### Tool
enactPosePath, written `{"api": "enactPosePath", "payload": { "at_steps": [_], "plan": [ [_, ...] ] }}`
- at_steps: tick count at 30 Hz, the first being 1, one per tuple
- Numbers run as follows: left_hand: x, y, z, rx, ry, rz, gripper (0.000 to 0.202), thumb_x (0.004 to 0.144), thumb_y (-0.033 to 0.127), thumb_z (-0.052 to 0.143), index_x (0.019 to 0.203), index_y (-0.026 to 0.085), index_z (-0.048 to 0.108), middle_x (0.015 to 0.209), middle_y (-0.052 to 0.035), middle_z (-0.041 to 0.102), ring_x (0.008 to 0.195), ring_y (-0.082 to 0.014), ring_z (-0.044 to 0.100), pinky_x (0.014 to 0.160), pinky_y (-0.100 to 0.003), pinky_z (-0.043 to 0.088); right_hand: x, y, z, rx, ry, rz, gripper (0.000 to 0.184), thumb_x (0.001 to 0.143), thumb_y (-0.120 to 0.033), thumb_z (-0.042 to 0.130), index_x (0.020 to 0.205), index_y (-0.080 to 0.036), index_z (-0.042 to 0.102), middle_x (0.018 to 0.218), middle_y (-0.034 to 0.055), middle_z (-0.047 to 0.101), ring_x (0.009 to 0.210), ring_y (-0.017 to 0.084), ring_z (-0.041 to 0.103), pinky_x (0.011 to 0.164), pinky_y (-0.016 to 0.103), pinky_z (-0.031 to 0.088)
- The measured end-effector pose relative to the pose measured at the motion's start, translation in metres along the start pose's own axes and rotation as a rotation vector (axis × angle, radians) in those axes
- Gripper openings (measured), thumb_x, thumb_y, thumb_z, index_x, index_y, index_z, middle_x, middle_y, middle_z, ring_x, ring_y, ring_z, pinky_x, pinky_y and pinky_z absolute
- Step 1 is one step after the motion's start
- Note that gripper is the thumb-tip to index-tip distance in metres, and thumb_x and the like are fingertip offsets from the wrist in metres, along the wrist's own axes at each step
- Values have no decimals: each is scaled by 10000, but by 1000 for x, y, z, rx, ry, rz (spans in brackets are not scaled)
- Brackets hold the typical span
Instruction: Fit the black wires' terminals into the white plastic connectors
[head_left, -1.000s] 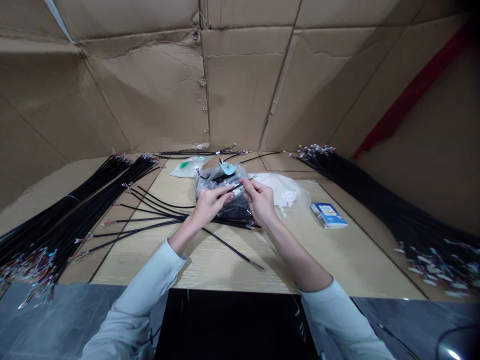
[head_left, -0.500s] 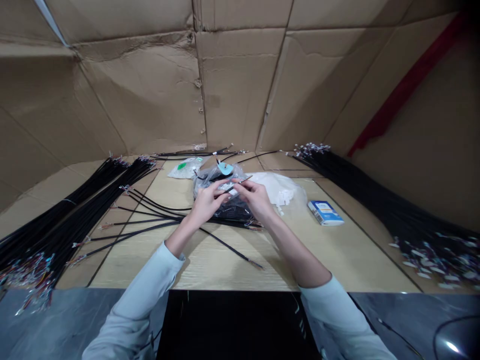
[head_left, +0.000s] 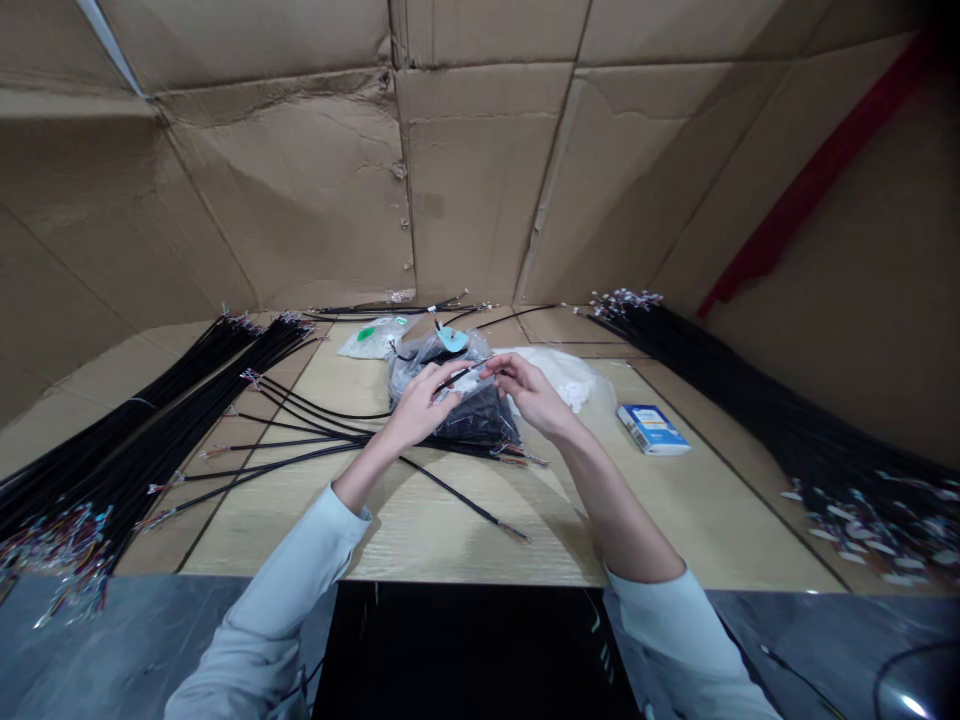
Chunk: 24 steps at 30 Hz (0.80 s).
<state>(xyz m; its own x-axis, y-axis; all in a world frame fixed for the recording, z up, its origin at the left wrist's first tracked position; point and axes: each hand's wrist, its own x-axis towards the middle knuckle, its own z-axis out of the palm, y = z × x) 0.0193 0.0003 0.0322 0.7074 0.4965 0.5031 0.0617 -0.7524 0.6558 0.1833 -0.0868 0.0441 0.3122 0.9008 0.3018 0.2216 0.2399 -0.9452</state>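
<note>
Centrally in the frame, the left hand (head_left: 420, 404) pinches a thin black cable (head_left: 454, 379), its grip closed around it. The right hand (head_left: 529, 391) curls at the cable's end; whether that grip holds it cannot be told. The cable looks straight, slanting up rightward.

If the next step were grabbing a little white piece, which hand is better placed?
Probably the right hand: it is beside the white pieces. The left hand is farther off and holds a black cable. The right's fingertips are near the cable's end; whether they grip it is unclear.
</note>
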Motion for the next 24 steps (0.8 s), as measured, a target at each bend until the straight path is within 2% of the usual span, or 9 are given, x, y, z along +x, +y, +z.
{"api": "enactPosePath", "payload": {
  "at_steps": [4, 7, 9, 12, 18, 21, 24],
  "plan": [
    [0, 1, 1, 23, 28, -40, 331, 885, 364, 403, 1138, 214, 556, 993, -46, 581, 869, -154, 533, 798, -266, 395, 0, 3, 0, 67, 37, -17, 200, 704, -207, 543, 893, -153, 512, 869, 55, 596, 730, 132, 570, 669, 294, 454],
    [0, 0, 3, 40, 48, 2, 297, 899, 330, 380, 1068, 175, 569, 956, -53, 580, 855, -148, 529, 788, -252, 389, -1, 2, 1, 155, 142, 22, 384, 610, -229, 686, 924, -178, 471, 889, 28, 568, 731, 155, 621, 710, 338, 506],
    [-1, -1, 5, 50, 53, 7, 280, 902, 295, 363, 1047, 153, 556, 907, -57, 578, 774, -137, 529, 753, -250, 402, -2, -1, 2, 182, 191, 26, 423, 560, -250, 738, 884, -176, 477, 851, 11, 559, 718, 164, 635, 715, 345, 525],
    [-1, -2, 8, 44, 38, 5, 268, 895, 243, 348, 1061, 133, 527, 864, -63, 591, 706, -136, 529, 736, -265, 421, -3, -6, 4, 171, 188, 26, 356, 573, -306, 736, 830, -151, 544, 807, 24, 594, 701, 171, 641, 689, 329, 537],
    [-2, 1, 10, 5, -18, 32, 388, 843, 140, 361, 1205, 131, 499, 1039, -100, 588, 873, -162, 555, 813, -283, 430, -3, -5, 8, 54, 179, -25, 250, 622, -310, 700, 807, -143, 673, 745, 45, 668, 673, 156, 628, 723, 320, 523],
    [-3, 4, 11, -64, 24, -33, 387, 829, 150, 385, 1167, 155, 573, 975, -74, 598, 811, -141, 557, 744, -251, 439, -3, -3, 11, 30, 224, -70, 226, 637, -312, 694, 796, -152, 689, 787, 45, 674, 701, 155, 624, 721, 317, 526],
    [-4, 6, 13, -189, 105, -137, 324, 831, 258, 456, 1083, 174, 641, 847, -46, 610, 666, -103, 531, 612, -206, 416, -5, -4, 13, 153, 199, -52, 232, 625, -310, 713, 796, -155, 689, 810, 36, 664, 720, 156, 632, 709, 312, 545]
  ]
}}
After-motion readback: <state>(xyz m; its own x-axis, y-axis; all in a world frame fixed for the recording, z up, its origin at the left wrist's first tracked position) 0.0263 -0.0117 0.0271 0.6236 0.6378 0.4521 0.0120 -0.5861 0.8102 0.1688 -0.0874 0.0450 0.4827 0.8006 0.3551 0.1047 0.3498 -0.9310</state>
